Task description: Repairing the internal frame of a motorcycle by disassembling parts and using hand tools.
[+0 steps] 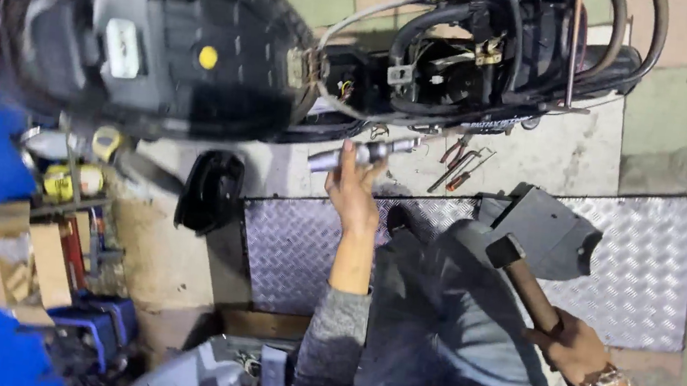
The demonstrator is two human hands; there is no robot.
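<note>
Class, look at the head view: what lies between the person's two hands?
In the head view, between the left hand gripping a silver metal cylinder and the right hand holding a wooden-handled hammer, lie the person's grey-trousered legs, over the chequered metal plate.

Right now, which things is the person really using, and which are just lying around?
In use:
left hand holding a silvery metal tube
right hand gripping a wooden-handled hammer
the opened scooter is close in front

Lying about:
small hand tools on the floor
black cover
grey panel on the metal tread plate
cardboard boxes
</note>
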